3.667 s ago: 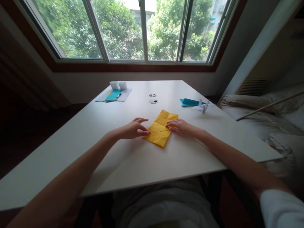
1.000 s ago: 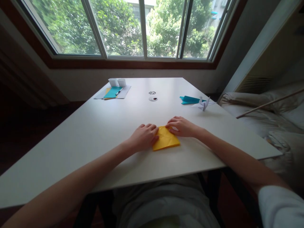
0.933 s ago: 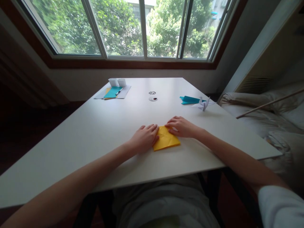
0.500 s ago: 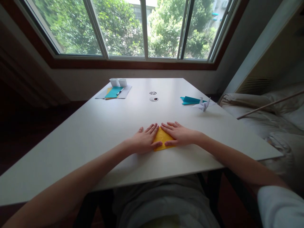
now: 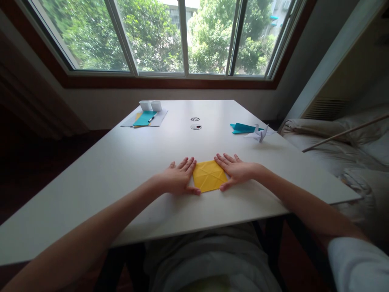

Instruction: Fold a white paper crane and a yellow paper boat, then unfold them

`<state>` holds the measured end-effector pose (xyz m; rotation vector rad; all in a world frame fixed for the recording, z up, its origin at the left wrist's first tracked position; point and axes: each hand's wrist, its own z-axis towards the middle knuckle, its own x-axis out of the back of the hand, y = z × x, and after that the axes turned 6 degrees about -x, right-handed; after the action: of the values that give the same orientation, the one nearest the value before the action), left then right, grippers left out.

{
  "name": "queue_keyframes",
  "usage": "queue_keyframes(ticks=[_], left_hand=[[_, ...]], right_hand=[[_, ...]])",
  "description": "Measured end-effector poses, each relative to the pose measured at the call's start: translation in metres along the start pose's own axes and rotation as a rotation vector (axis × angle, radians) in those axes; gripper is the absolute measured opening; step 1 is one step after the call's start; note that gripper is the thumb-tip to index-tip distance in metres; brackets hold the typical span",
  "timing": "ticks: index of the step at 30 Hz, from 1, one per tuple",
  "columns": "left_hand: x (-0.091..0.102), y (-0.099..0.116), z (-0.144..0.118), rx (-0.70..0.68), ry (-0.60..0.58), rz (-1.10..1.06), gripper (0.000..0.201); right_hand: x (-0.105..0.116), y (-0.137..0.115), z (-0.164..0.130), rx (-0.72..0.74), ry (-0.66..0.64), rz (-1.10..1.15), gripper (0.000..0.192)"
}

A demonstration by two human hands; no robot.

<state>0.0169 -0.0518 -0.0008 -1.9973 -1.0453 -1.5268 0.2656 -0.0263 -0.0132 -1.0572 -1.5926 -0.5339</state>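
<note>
A yellow sheet of folding paper (image 5: 209, 176) lies flat near the front of the white table, with crease lines crossing at its middle. My left hand (image 5: 179, 177) rests palm down along the paper's left edge, fingers stretched out and the thumb at the lower left corner. On the other side, my right hand (image 5: 234, 172) lies flat with spread fingers at the right edge, its thumb by the lower right corner. Both hands touch or nearly touch the paper's edges.
On the white table (image 5: 121, 174), a white paper crane (image 5: 259, 134) stands beside a folded teal paper piece (image 5: 244, 128) at the right. Back left are teal paper (image 5: 145, 118), a pen (image 5: 152, 117) and small white containers (image 5: 150, 106). Two round inserts (image 5: 196, 127) sit mid-table.
My hands have slid apart, the left one leftward and the right one slightly rightward. More of the yellow paper and its creases now shows between them.
</note>
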Motion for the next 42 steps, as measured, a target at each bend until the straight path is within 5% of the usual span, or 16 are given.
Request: queue_keyframes(ticks=[8, 13, 20, 32, 42], left_hand=[[-0.004, -0.001, 0.000, 0.066, 0.005, 0.057, 0.109], [0.004, -0.023, 0.000, 0.007, 0.001, 0.048, 0.110], [0.016, -0.057, -0.002, -0.118, 0.085, -0.026, 0.107], [0.009, -0.046, 0.002, -0.251, 0.157, -0.022, 0.085], [0.013, -0.039, 0.001, -0.220, 0.161, -0.007, 0.095]], right_hand=[[0.007, 0.003, -0.004, 0.026, -0.018, 0.032, 0.125], [0.017, 0.023, -0.004, 0.109, 0.063, 0.044, 0.125], [0.022, 0.036, 0.005, 0.279, 0.359, 0.064, 0.055], [0.023, 0.024, 0.007, 0.413, 0.408, 0.093, 0.043], [0.023, 0.020, 0.005, 0.436, 0.321, 0.214, 0.046]])
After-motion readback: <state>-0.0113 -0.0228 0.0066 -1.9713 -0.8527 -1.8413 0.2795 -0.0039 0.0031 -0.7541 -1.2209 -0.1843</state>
